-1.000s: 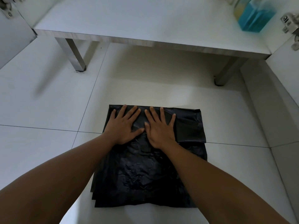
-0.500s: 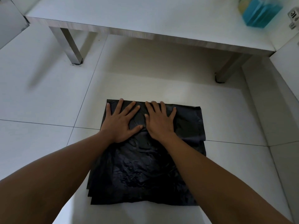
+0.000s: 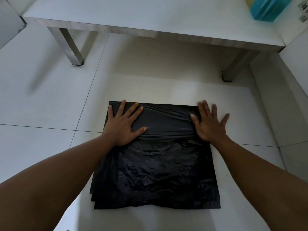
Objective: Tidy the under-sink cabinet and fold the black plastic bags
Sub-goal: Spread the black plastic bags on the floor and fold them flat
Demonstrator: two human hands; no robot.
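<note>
Both hands are pressing flat on the black plastic bags [image 3: 155, 164], which are lying as a squared stack on the floor [image 3: 41, 105]. The left hand [image 3: 124, 125] is sitting at the far left corner and the right hand [image 3: 209, 125] at the far right edge, fingers spread apart and gripping nothing, palms down. Between the 2 thumbs the film is pulling taut into long ridges, so the hands are probably stretching and flattening the folded far band to force air out and set the crease. The outer fingers [image 3: 224, 118] of the right hand are lying past the plastic on bare tile. Nearer than the palms the plastic is lying crumpled and glossy, and several layer edges are showing at the near left corner (likely more than 1 bag).

The floor is pale, smooth tile with thin grout lines, a firm base for pressing. Beyond the fingertips a low white table [image 3: 150, 15] is standing on metal legs [image 3: 68, 47], carrying a blue container [image 3: 266, 7] at its far right. The light is dim, and a white panel [image 3: 296, 64] is bordering the right side.
</note>
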